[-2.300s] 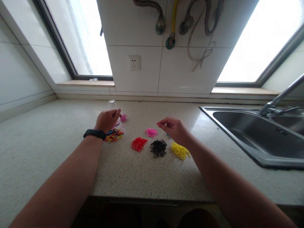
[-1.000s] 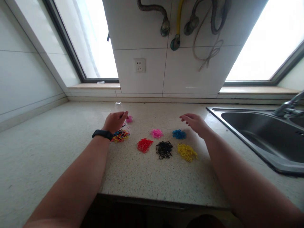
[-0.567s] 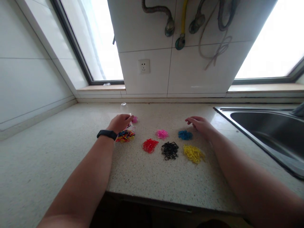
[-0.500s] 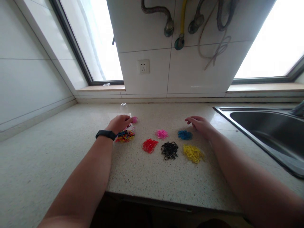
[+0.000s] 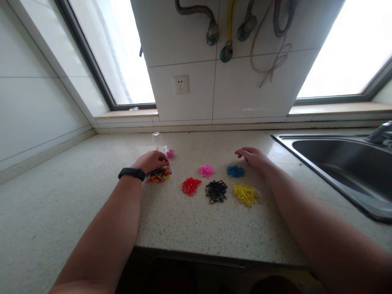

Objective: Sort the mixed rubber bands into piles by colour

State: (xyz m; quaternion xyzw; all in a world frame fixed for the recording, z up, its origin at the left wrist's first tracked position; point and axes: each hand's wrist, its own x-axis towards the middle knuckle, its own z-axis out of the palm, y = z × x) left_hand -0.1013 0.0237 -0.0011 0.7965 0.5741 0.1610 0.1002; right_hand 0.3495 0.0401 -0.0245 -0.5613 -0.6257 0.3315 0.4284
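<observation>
Looking first at the mixed pile of bands [image 5: 159, 175], we find it on the left part of the counter [image 5: 199, 228], well back from the front edge, its visible part stretching roughly parallel to that edge. Our left hand [image 5: 153, 161] is the nearer one, directly over the pile's far side, so the bands lie just below the fingers and toward the front edge. Those fingers curl downward; we cannot tell how closely they meet or whether they grip a band. To the pile's right sit the red pile [image 5: 191, 186], black pile [image 5: 216, 192] and yellow pile [image 5: 246, 194], with the pink pile [image 5: 206, 171] and blue pile [image 5: 235, 171] nearer the back edge. Our right hand [image 5: 252, 156] rests just beyond the blue, fingers loosely parted, nothing seen in them. Our left hand hides the mixed pile's back; the clear container [image 5: 157, 139] behind it is partly covered, and the small pink object [image 5: 170, 153] is too blurred to identify.
</observation>
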